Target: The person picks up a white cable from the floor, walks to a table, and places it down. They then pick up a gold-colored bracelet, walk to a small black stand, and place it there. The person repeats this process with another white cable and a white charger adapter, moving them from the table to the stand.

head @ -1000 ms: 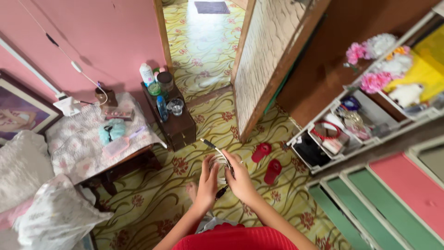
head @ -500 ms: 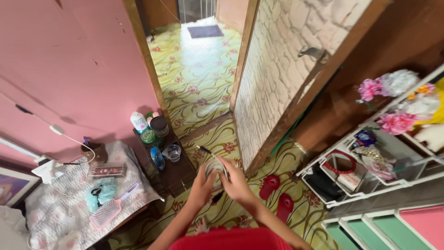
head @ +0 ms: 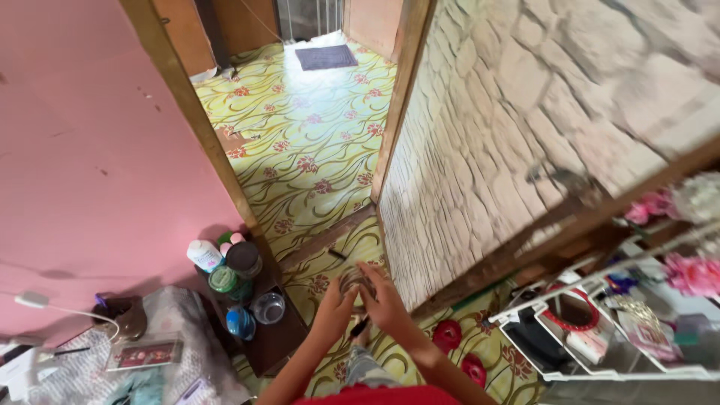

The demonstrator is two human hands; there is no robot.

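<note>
Patterned floor (head: 315,150), doorway ahead. I see left hand (head: 335,306) and right hand (head: 384,298) both grasping coiled cable (head: 352,283) at chest height. Risk: loose plug end (head: 358,328) dangles, coil may unwind.

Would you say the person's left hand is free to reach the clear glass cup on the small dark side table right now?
Probably not at once. The left hand and right hand are both closed on a coiled cable. The clear glass cup stands uncovered just left of them, with nothing between, so the path itself looks open.
</note>
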